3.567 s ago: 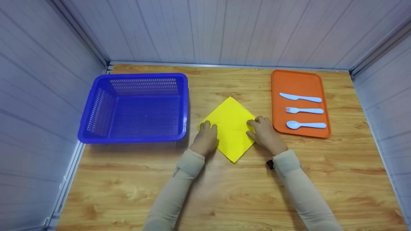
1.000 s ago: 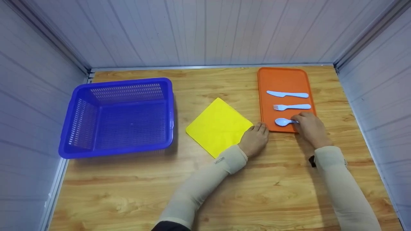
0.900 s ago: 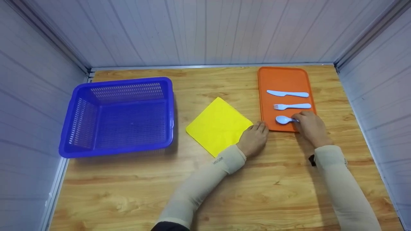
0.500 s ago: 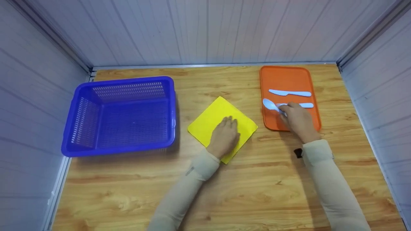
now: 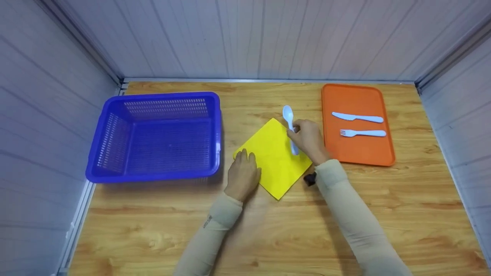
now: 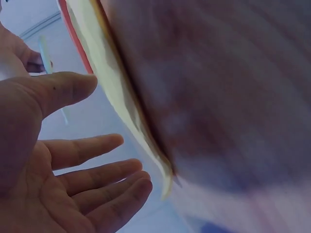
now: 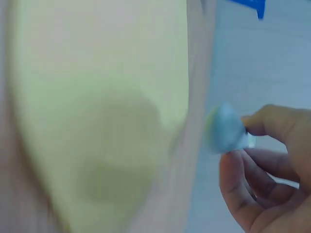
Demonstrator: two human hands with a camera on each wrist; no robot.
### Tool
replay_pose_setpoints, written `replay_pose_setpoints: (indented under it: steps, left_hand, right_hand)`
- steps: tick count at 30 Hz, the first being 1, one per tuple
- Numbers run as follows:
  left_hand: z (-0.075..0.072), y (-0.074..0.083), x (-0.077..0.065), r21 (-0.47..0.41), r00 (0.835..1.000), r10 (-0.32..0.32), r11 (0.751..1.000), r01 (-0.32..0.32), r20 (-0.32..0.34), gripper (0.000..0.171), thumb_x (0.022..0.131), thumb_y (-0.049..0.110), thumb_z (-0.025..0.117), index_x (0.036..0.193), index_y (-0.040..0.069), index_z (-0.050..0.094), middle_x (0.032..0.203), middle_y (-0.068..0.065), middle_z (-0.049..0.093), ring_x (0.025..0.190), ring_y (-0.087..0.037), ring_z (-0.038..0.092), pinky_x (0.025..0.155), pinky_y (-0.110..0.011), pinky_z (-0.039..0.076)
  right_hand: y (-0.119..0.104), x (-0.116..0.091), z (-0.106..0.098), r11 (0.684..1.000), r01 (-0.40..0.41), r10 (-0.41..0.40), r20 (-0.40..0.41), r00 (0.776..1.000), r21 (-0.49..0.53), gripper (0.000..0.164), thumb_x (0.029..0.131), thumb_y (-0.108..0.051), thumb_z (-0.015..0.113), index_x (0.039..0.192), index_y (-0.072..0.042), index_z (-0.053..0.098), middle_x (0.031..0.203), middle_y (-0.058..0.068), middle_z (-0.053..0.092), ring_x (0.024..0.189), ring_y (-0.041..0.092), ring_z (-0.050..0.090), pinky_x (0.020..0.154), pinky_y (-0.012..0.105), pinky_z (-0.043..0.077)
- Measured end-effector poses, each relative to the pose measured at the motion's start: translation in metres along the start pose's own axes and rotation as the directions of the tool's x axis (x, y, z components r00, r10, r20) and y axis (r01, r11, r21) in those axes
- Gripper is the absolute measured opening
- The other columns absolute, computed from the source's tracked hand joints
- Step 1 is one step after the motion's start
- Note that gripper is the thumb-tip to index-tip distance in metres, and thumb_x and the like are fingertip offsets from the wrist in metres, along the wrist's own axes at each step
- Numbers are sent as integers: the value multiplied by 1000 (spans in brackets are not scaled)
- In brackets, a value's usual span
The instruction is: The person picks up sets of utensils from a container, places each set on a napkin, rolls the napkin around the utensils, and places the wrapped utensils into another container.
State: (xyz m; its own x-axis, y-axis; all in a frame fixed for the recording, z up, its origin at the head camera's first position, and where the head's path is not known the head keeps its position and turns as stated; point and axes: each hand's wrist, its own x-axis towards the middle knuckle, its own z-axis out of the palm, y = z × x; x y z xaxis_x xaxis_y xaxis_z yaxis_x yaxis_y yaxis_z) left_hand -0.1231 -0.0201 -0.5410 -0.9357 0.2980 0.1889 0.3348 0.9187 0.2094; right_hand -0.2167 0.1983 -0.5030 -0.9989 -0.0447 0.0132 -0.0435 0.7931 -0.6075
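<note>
Over yellow square cloth (image 5: 274,163), pinching pale-blue plastic spoon (image 5: 287,114) mid-handle in right hand (image 5: 309,138), likely for balance, with left hand (image 5: 242,175) extended, empty.

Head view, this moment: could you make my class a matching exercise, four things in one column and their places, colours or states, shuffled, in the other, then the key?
Things
1. Spoon
2. Fork
3. Basket
4. Cloth

Places, colours or states
A. On the orange tray, beside the knife
B. Yellow, lying on the table
C. Held in the right hand
D. Blue, with slots in its walls

Pairs: 1-C, 2-A, 3-D, 4-B
</note>
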Motion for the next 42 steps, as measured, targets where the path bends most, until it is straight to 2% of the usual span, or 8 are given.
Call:
replay_pose_setpoints:
  steps: [5, 11, 14, 18, 21, 29, 33, 42]
  left_hand:
    - [3, -3, -1, -25, 998, 1, 1000, 1, 69, 47, 88, 22, 75, 120, -9, 61, 128, -33, 55, 118, -44, 56, 87, -46, 56]
    - [2, -5, -2, -22, 985, -5, 1000, 9, 172, 50, 91, 27, 72, 125, -8, 59, 133, -33, 51, 122, -44, 52, 88, -45, 56]
    - [1, -5, -1, -23, 976, -20, 999, 26, 216, 52, 93, 29, 71, 128, -7, 58, 136, -32, 49, 124, -43, 50, 88, -45, 56]
    - [0, -4, 0, -35, 966, -40, 998, 51, 257, 54, 93, 30, 71, 130, -7, 56, 138, -32, 46, 126, -42, 48, 88, -44, 56]
    - [1, -3, 0, -30, 964, -36, 999, 46, 262, 55, 93, 29, 70, 131, -8, 55, 138, -32, 45, 127, -43, 47, 89, -43, 55]
    - [1, -4, 1, -19, 956, -39, 999, 46, 289, 57, 95, 30, 67, 134, -9, 52, 141, -34, 43, 129, -44, 45, 95, -44, 53]
    - [1, -4, 2, -29, 957, -35, 999, 45, 288, 57, 95, 30, 68, 134, -9, 53, 140, -34, 43, 129, -45, 46, 95, -45, 52]
    - [1, -5, 0, -32, 963, -30, 999, 40, 268, 56, 95, 29, 69, 133, -8, 53, 139, -34, 44, 128, -45, 46, 96, -45, 51]
  right_hand:
    - [-13, 8, 32, 996, -63, 62, 15, 998, 61, 13, 90, -14, 65, 92, -1, 70, 78, 8, 63, 64, 17, 56, 57, 27, 48]
    - [-25, 14, 58, 986, -152, 144, 105, 984, 67, 19, 91, -17, 66, 101, -1, 73, 85, 7, 67, 68, 15, 63, 59, 25, 51]
    - [-27, 14, 63, 985, -153, 144, 113, 983, 76, 17, 92, -17, 67, 97, -2, 73, 84, 7, 67, 67, 15, 63, 57, 25, 51]
    - [-27, 14, 68, 993, -102, 97, 89, 991, 57, 15, 91, -16, 67, 89, -3, 73, 76, 6, 66, 62, 15, 60, 53, 25, 48]
    - [-27, 14, 70, 996, -82, 79, 75, 994, 36, 15, 92, -15, 67, 84, -4, 73, 73, 5, 65, 60, 15, 60, 52, 25, 48]
    - [-31, 14, 74, 991, -130, 126, 95, 987, 36, 20, 95, -19, 67, 83, -3, 69, 72, 5, 62, 60, 16, 61, 53, 26, 50]
    - [-29, 14, 74, 993, -116, 114, 71, 991, 24, 22, 94, -23, 70, 88, -2, 72, 73, 5, 63, 60, 15, 60, 52, 26, 49]
    - [-28, 13, 74, 994, -107, 104, 74, 992, 33, 26, 94, -25, 70, 99, 1, 74, 82, 7, 68, 65, 15, 63, 56, 27, 52]
